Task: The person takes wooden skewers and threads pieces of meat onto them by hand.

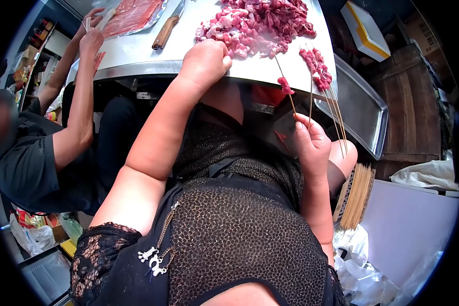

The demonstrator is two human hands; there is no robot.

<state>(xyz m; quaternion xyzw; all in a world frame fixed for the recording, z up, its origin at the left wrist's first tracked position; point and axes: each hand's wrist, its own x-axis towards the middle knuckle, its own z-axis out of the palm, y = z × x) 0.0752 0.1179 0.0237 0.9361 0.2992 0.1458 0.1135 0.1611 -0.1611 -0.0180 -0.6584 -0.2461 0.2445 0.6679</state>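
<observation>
My right hand (311,137) pinches a bamboo skewer (293,104) that points up toward the table, with a piece of red meat (285,85) threaded partway along it. A second thin skewer (311,97) runs down to the same hand; whether the fingers hold it I cannot tell. At the table's front edge, my left hand (205,61) is curled closed beside a heap of cut raw meat (262,25); what its fingers hold is hidden. Loaded meat skewers (319,69) lie at the table's right corner, their bare sticks jutting over the edge.
A wooden-handled knife (166,31) and wrapped, packed meat skewers (132,18) lie on the white table (173,53). A metal tray (362,107) and a box of bamboo skewers (357,199) are on my right. At left, another person's hands (91,38) handle clear plastic.
</observation>
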